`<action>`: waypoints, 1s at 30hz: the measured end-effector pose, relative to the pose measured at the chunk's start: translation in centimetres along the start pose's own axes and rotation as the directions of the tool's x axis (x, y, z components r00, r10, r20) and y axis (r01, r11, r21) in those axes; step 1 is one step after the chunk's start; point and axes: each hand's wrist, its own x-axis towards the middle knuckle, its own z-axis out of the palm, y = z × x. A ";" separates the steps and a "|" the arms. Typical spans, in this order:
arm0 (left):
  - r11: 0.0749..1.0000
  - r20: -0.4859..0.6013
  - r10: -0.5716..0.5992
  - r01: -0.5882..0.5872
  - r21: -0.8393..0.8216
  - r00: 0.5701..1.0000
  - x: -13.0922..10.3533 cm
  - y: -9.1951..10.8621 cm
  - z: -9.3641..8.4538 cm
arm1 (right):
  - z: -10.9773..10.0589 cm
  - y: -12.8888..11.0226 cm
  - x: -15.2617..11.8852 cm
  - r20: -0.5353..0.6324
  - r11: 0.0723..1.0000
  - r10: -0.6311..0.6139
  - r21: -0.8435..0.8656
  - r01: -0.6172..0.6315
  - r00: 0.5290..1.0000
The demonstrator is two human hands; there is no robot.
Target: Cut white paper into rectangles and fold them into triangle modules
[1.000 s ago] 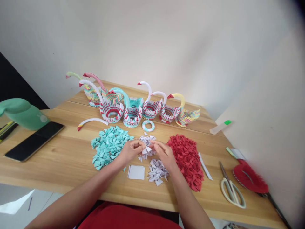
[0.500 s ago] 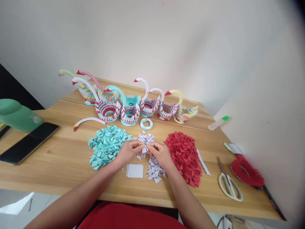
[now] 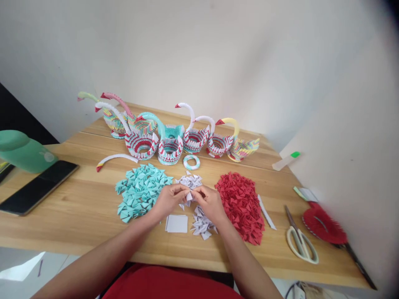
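Observation:
A small piece of white paper [image 3: 189, 196] is pinched between the fingertips of my left hand [image 3: 170, 200] and my right hand [image 3: 209, 201], just above the table. Behind and below it lie folded white paper pieces [image 3: 202, 224], partly covered by my hands. Close to my left forearm sits a small stack of white paper slips [image 3: 176, 224]. Folded turquoise paper pieces [image 3: 143, 189] are heaped left of my left hand. To the right of my right hand is a heap of folded red paper pieces [image 3: 240, 207].
Several paper swans [image 3: 170, 149] stand along the back, with a paper ring [image 3: 191, 162] and a loose swan neck [image 3: 116, 157] in front. A phone [image 3: 37, 187] and green bottle [image 3: 26, 151] lie left. Scissors [image 3: 301, 241] and a red round brush-like object [image 3: 324, 224] lie right.
The white paper between my fingertips has turned slightly and its free end now points downward. Both hands stay in nearly the same place.

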 end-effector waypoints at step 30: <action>0.995 -0.063 -0.025 0.019 -0.096 0.998 0.1 0.9 -0.1 | 1.1 0.4 -0.1 0.002 0.910 0.240 0.348 -0.226 0.971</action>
